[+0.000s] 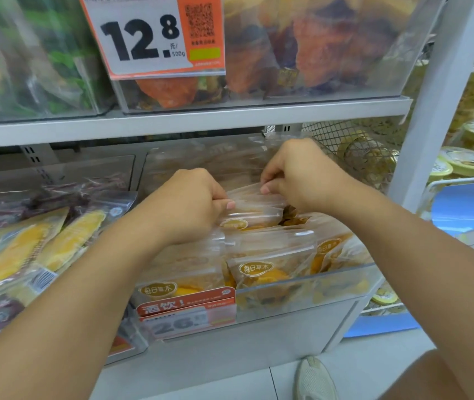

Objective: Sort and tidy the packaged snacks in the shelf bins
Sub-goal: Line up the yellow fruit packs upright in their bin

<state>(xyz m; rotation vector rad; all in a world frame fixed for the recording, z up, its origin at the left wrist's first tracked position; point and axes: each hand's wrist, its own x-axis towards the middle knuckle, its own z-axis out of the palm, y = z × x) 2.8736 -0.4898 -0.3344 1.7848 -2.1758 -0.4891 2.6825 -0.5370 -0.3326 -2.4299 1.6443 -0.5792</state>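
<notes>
A clear plastic bin (302,287) on the lower shelf holds several clear snack packets with orange dried fruit inside. My left hand (189,203) and my right hand (296,171) both reach into the bin's middle. Each pinches the top edge of the same upright clear packet (254,199), the left at its left end, the right at its right end. Other packets (256,269) stand in rows in front of it, with oval gold labels facing me.
The bin to the left holds yellow dried-fruit packets (28,249) and dark purple ones. A shelf board (189,122) runs above, carrying clear bins and a 12.8 price card (152,36). A wire mesh panel (357,151) and white post (432,111) stand right. A red price tag (186,313) fronts the bin.
</notes>
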